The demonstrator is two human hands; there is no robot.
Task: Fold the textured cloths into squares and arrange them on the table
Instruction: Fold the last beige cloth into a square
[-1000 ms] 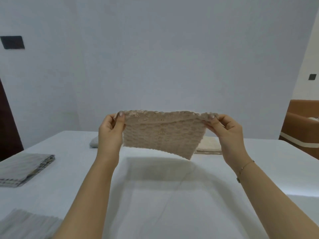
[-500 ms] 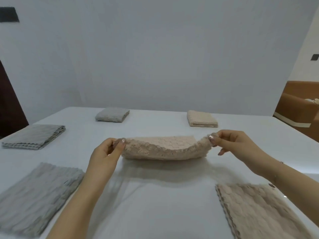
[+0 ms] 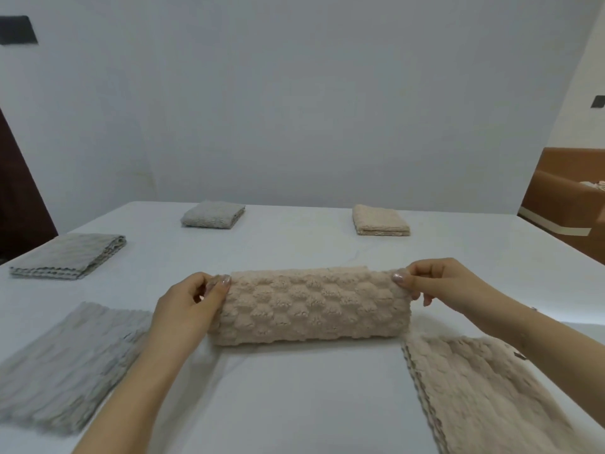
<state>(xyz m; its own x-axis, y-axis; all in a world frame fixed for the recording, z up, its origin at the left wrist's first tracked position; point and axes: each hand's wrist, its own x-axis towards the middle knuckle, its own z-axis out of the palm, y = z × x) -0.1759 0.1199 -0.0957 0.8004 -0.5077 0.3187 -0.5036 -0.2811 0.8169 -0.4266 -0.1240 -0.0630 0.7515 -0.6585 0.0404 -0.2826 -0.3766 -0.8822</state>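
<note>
A beige bubble-textured cloth [image 3: 311, 306] lies folded into a long band on the white table [image 3: 294, 404], in the middle. My left hand [image 3: 193, 303] pinches its left end and my right hand [image 3: 435, 283] pinches its far right corner. A flat beige cloth [image 3: 484, 398] lies at the near right, a flat grey cloth [image 3: 65, 362] at the near left. Folded grey cloths sit at the left [image 3: 72, 255] and far centre [image 3: 212, 214]. A folded beige square [image 3: 379, 221] rests at the far right.
A plain wall stands behind the table. A brown sofa [image 3: 569, 204] is off the table's right edge, and a dark door edge [image 3: 19, 191] is at the left. Bare table top shows in front of the held cloth.
The beige cloth hung in the air between both hands a second ago. It has come down onto the table, folded over into a band, and my view has tilted down.
</note>
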